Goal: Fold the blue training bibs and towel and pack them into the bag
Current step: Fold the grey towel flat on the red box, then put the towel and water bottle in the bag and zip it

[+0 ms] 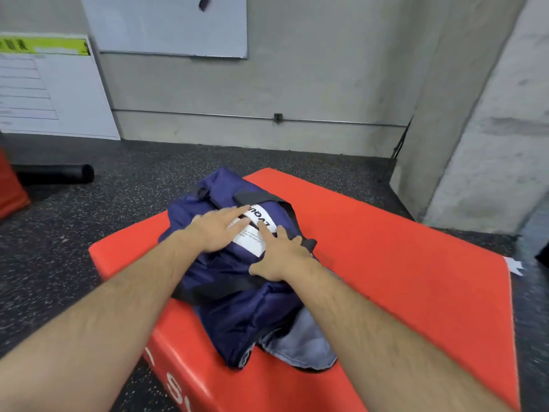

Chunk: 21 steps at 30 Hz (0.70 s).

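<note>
A navy blue bag (231,307) with black straps and a white label lies on a red padded box (401,263). My left hand (215,228) lies flat on the bag's top, fingers straight and reaching onto the white label. My right hand (282,252) presses on the bag beside it, fingers spread, index finger on the label. Light blue-grey cloth (309,343) pokes out of the bag's open near end. No separate bibs can be made out.
The red box stands on dark speckled floor (104,209). A black roller (56,173) lies at the far left next to another red pad (12,188). A concrete pillar (475,129) rises at the right; whiteboards (166,25) lean on the back wall.
</note>
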Motion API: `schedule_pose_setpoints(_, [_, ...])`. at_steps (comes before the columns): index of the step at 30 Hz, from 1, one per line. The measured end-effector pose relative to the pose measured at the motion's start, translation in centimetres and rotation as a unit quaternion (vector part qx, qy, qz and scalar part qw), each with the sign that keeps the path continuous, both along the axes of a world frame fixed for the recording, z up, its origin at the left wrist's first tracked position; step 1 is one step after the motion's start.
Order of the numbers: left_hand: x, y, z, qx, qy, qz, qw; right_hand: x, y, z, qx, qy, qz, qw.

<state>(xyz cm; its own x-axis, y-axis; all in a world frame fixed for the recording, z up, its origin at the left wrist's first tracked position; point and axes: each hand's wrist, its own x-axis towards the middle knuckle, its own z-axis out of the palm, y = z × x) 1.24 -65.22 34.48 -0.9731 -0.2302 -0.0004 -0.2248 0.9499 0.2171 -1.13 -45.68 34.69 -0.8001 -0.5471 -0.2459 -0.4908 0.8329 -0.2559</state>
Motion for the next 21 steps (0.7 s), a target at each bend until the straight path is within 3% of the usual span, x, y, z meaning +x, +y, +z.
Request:
schedule_pose_setpoints(5, [0.5, 4.4, -1.8, -0.03, 0.026, 0.025, 0.999, -2.2, 4.5, 0.1, -0.013, 0.004, 0.057, 0.998])
schedule_pose_setpoints(9, [1.0, 10.2, -2.7, -0.139, 0.071, 0.019, 0.988, -2.7, 10.6, 0.8, -0.021, 0.001, 0.084, 0.996])
schedule_pose_setpoints(16, [0.7, 20.2, -2.3, -0.225, 0.201, -0.127, 0.945, -1.1, 21.3, 1.4, 0.05, 0.042, 0.039, 0.997])
schedule_pose_setpoints(21, [0.7, 23.0, -2.3, -0.22, 0.163, -0.223, 0.936, 0.4, 24.4, 0.6, -0.003, 0.063, -0.006, 0.998])
